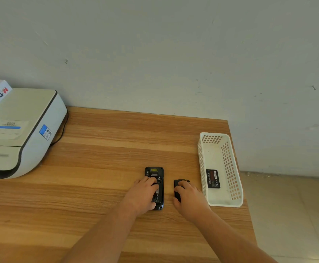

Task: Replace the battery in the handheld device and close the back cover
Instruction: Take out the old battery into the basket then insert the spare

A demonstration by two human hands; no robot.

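The handheld device (154, 186) lay face down on the counter (101, 158), well in from its right edge and closer to the near edge than to the wall; its back cover (179, 188) was off and lay just beside it, between it and the white basket (204, 168) that stood along the right edge; I took that dark piece for the cover, though the hand hid most of it. My left hand (143, 196) lay over the device's lower half with the fingers (151, 180) curled narrow against its open back, pressing rather than lifting; my right hand (190, 198) rested on the cover, fingers closed loosely over it, and I could not tell whether it gripped or merely lay there. A battery (213, 178) lay flat in the basket; whether another sat in the bay, the hand hid from me. I judged the device a stiff, moderately heavy block of hard plastic, not fragile but apt to slide on the smooth wood, so best held by its long sides while pinned down; the cover looked light, thin and slightly springy, safest taken by its edges and pressed home near the latches; the battery was rigid and small, to be pinched by its short ends, clear of the contacts.
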